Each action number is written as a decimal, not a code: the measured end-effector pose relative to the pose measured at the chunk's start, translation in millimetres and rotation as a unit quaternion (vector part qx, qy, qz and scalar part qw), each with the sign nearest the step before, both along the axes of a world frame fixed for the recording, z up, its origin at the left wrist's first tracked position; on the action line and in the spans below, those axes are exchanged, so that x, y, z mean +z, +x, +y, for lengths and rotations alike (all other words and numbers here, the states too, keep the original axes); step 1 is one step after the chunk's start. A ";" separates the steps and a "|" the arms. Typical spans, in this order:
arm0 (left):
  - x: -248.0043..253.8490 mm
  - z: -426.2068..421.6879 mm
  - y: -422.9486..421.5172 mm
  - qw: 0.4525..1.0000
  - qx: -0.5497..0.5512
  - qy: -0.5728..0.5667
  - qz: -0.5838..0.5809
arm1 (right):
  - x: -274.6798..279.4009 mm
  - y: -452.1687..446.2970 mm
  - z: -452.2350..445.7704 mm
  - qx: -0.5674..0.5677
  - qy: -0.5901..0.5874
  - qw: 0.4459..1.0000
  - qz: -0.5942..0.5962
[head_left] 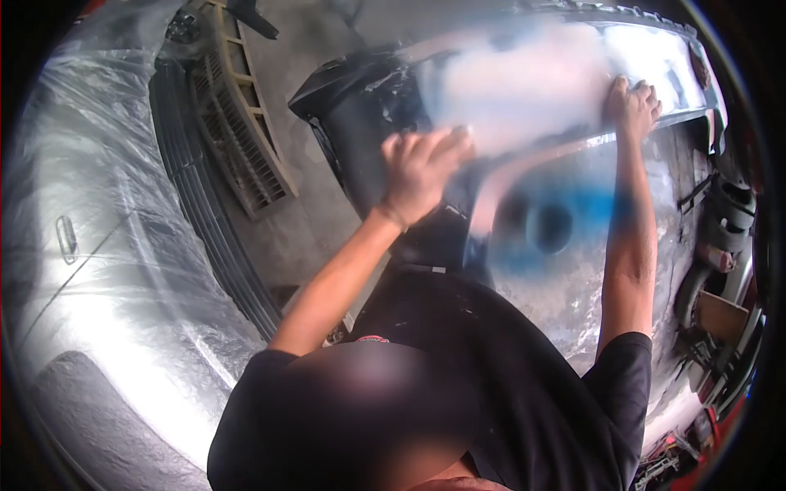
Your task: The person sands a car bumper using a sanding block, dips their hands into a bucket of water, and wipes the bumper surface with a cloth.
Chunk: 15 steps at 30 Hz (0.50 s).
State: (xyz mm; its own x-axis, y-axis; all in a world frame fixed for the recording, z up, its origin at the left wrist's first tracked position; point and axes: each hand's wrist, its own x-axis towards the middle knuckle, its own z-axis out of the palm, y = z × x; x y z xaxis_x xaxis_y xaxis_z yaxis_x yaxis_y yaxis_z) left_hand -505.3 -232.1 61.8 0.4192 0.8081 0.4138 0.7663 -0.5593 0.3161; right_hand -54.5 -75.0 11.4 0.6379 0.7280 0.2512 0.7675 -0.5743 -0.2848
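My left hand (422, 172) is blurred at the lower left part of a large dark car panel (360, 123), its fingers bent; whether it holds or touches anything cannot be made out. Farther right, my right hand (634, 108) rests near the panel's lower edge, fingers bent and apart, with no object visible in it. Between and beyond the hands lies a hazy pale pink and white patch (524, 82). Below it is a curved opening in the panel. Blue colouring (589, 214) surrounds a dark round spot beneath that opening.
Clear plastic sheeting (106, 164) covers a silver car on the left. A slatted grille (237, 131) and dark ribbed strips (184, 139) lie beside it on the floor. Assorted parts (729, 217) crowd the right side. A dark cap (368, 401) shows at the bottom.
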 end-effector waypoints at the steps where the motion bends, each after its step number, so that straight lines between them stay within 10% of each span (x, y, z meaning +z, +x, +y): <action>1: -1.4 -2.7 -8.0 1.000 -0.002 0.000 0.001 | -1.1 0.7 -0.9 0.003 0.007 1.000 0.001; 7: -2.1 90.2 17.7 0.998 -0.017 0.054 0.027 | -30.6 28.9 9.6 0.025 0.034 0.999 -0.010; 15: 0.6 3.6 -32.5 0.999 -0.002 -0.005 0.051 | -24.4 23.2 1.9 0.011 0.072 0.997 0.001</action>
